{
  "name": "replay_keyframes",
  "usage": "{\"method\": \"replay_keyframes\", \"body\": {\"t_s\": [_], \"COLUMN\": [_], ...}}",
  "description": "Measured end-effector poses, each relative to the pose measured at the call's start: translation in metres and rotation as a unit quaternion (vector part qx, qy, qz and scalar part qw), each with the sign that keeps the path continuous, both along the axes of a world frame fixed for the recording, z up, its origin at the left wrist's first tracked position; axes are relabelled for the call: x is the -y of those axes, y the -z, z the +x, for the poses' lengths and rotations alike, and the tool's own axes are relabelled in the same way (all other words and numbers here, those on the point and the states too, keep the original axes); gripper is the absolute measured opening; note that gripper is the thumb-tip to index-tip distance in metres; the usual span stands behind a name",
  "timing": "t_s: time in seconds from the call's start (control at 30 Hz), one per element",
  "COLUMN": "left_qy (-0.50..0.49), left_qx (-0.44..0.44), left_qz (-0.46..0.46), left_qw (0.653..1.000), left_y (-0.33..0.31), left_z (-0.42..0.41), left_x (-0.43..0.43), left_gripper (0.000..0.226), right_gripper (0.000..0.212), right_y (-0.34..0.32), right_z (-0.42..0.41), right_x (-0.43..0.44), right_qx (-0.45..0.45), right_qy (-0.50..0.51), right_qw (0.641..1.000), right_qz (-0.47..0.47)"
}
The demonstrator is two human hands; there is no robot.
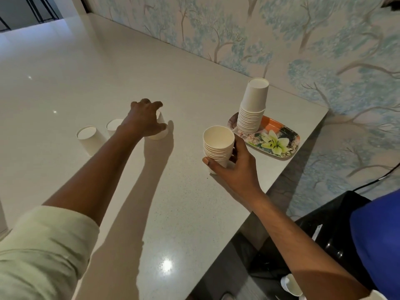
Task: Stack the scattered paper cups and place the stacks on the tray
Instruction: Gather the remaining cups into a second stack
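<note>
My left arm is stretched straight out over the pale speckled stone counter point(184, 213), sleeve rolled above the elbow. My left hand point(146, 120) arches palm-down over 1 single white paper cup point(159, 132), fingers curled over its far side and thumb hooked across the near side. The hand hides most of the cup, so I cannot tell which way up it stands.

Just left of my forearm, 2 loose white paper cups point(88, 139) stand upside down, near each other.

My right arm comes in from the lower right, wrist bent. My right hand point(234, 167) grips a short upright stack of white paper cups point(218, 141) low down, thumb in front, fingers wrapped behind, mouth facing up.

Beyond it, near the counter's corner, the flower-printed rectangular tray point(285, 137) carries 1 tall inverted stack of white paper cups point(253, 107) at its far end.
</note>
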State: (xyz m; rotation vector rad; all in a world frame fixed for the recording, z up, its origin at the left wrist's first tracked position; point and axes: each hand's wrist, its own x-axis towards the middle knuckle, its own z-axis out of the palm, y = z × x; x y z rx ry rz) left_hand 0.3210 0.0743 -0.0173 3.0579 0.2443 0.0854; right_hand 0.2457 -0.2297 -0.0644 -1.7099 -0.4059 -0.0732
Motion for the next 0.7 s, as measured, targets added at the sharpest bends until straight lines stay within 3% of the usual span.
{"method": "replay_keyframes", "body": {"t_s": [0.17,0.43,0.5,0.57,0.63,0.7], "left_qy": [-0.042,-0.047,-0.037,-0.039,-0.039,-0.034], "left_qx": [0.01,0.107,0.129,0.132,0.116,0.092], "left_qz": [-0.082,-0.224,-0.369,-0.526,-0.617,-0.66], "left_qw": [0.996,0.968,0.92,0.839,0.777,0.745], "left_y": [0.006,-0.015,-0.027,-0.038,-0.042,-0.042], "left_z": [-0.004,-0.037,-0.053,-0.067,-0.078,-0.086], "left_x": [0.006,0.025,0.036,0.048,0.06,0.072], "left_gripper": [0.058,0.064,0.06,0.057,0.062,0.066], "right_gripper": [0.082,0.075,0.076,0.076,0.077,0.076], "right_y": [0.011,0.003,0.003,0.004,0.005,0.005], "right_z": [0.0,0.012,0.015,0.016,0.017,0.015], "right_x": [0.001,0.022,0.026,0.029,0.031,0.03], "right_qx": [0.005,0.073,0.08,0.079,0.078,0.078], "right_qy": [0.007,0.047,0.049,0.053,0.056,0.055], "right_qw": [1.0,0.994,0.993,0.992,0.992,0.991], "right_qz": [-0.027,-0.067,-0.075,-0.081,-0.087,-0.09]}}
